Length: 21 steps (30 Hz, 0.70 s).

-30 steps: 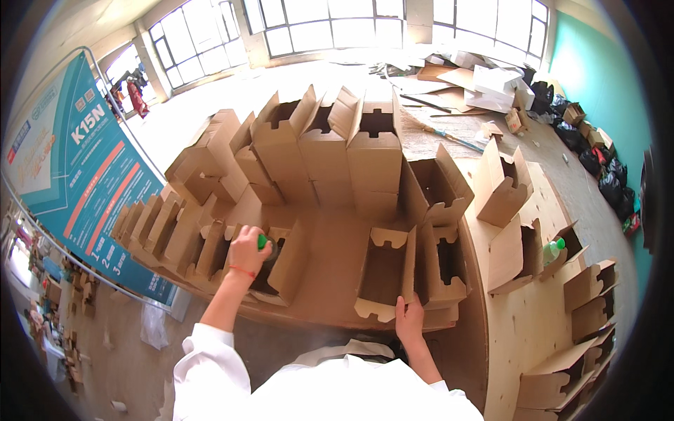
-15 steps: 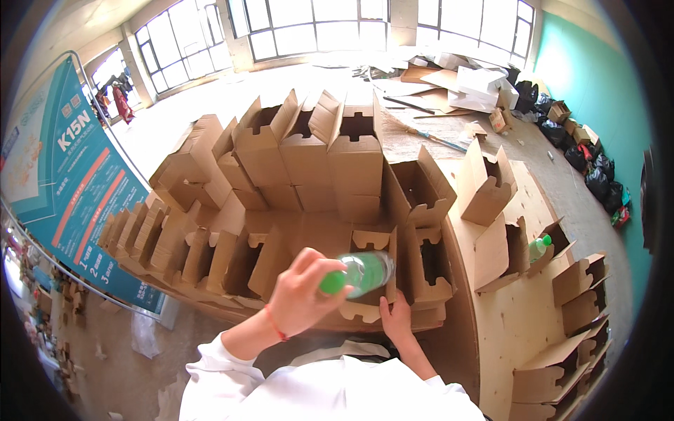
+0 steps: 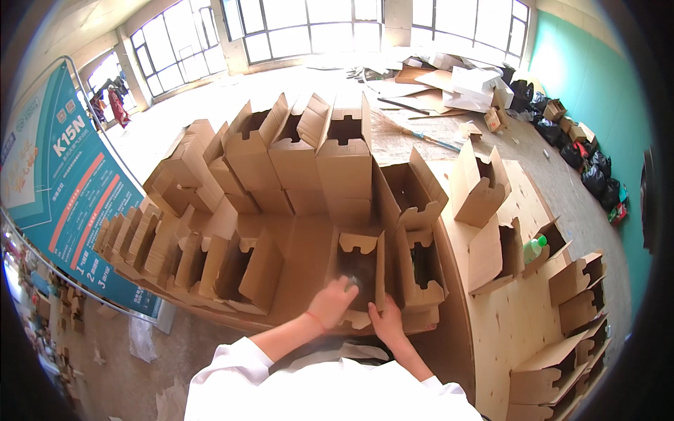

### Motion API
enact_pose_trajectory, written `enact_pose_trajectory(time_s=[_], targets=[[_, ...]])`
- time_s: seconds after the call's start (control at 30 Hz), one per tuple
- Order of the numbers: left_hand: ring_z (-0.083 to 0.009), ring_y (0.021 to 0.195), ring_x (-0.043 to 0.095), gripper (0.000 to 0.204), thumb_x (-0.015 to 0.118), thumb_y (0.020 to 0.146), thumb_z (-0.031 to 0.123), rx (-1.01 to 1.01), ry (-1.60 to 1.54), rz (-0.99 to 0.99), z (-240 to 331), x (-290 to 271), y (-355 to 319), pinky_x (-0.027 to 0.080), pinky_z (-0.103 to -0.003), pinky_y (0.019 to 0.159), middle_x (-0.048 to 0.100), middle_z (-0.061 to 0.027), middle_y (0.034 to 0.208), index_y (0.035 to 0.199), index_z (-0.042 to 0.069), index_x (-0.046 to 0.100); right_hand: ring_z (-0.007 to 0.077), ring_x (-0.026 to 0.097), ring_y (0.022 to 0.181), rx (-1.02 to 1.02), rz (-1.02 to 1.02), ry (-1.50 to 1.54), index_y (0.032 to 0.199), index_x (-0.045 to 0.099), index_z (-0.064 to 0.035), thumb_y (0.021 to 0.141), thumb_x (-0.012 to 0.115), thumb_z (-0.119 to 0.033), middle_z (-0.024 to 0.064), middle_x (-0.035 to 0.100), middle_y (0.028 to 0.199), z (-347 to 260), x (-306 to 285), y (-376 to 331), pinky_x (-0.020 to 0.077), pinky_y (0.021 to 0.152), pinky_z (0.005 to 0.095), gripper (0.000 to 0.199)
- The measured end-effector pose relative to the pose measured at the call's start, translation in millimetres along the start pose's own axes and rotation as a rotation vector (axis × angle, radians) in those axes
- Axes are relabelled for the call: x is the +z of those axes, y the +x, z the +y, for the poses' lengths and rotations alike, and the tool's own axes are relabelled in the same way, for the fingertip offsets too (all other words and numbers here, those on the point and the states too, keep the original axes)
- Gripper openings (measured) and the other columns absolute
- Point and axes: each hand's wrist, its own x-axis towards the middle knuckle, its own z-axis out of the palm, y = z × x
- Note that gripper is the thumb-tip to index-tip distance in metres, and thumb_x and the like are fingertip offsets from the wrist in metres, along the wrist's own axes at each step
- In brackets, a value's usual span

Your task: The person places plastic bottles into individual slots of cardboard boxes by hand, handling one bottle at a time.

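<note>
An open-topped cardboard box (image 3: 380,263) with notched flaps stands in front of me, its inside dark. Over its mouth is my left hand (image 3: 331,303), fingers curled round the top of a clear plastic bottle (image 3: 353,281); only a blurred bit of the bottle shows, the rest being hidden by hand and box. My right hand (image 3: 386,321) grips the near right edge of the same box, thumb and fingers at the cardboard.
Tall open boxes (image 3: 342,168) line the far side of the cardboard-covered surface. Narrower boxes (image 3: 260,270) stand left. On the right, a plywood board (image 3: 495,330) carries more boxes and a green-capped bottle (image 3: 533,249). A banner stand (image 3: 77,189) rises at left.
My left hand has moved right and lowered the bottle from above the near edge into the box mouth. The right hand stays at the box edge. The view has shifted slightly.
</note>
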Motion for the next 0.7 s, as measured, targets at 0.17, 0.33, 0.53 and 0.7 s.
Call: enact_pose_trajectory(time_s=[0.17, 0.33, 0.53, 0.7], targets=[[-0.0323, 0.088, 0.064, 0.016, 0.058, 0.083, 0.011, -0.029, -0.136, -0.139, 10, -2, -8, 0.056, -0.041, 0.068, 0.053, -0.0148, 0.108, 0.098, 0.007, 0.056, 0.0415, 0.061, 0.096, -0.062, 0.071, -0.02, 0.116, 0.057, 0.0006, 0.087, 0.06, -0.014, 0.0231, 0.063, 0.105, 8, 5, 5, 0.0495, 0.084, 0.0416, 0.033], [-0.0323, 0.082, 0.067, 0.015, 0.059, 0.083, 0.01, -0.059, 0.048, -0.383, 18, -20, 13, 0.056, -0.041, 0.069, 0.057, -0.0162, 0.101, 0.097, 0.005, 0.06, 0.0422, 0.059, 0.101, -0.092, 0.028, -0.064, 0.121, 0.054, 0.0, 0.087, 0.06, -0.019, 0.0245, 0.062, 0.108, 19, 6, 9, 0.0484, 0.086, 0.044, 0.039], [-0.0294, 0.084, 0.068, 0.021, 0.07, 0.073, 0.012, 0.006, 0.21, -0.55, 26, -14, 57, 0.057, -0.037, 0.073, 0.065, -0.0176, 0.095, 0.093, 0.005, 0.068, 0.0421, 0.059, 0.103, 0.026, -0.049, -0.076, 0.124, 0.053, -0.0004, 0.088, 0.06, -0.025, 0.0246, 0.06, 0.112, 24, 1, 13, 0.0481, 0.088, 0.045, 0.044], [-0.0293, 0.093, 0.068, 0.033, 0.078, 0.064, 0.014, -0.052, 0.181, -0.815, -4, 29, 70, 0.056, -0.039, 0.077, 0.07, -0.0133, 0.096, 0.096, 0.011, 0.071, 0.0417, 0.059, 0.103, 0.069, -0.098, -0.057, 0.126, 0.053, -0.001, 0.089, 0.06, -0.027, 0.0251, 0.06, 0.114, 16, 1, 15, 0.0479, 0.088, 0.045, 0.046]])
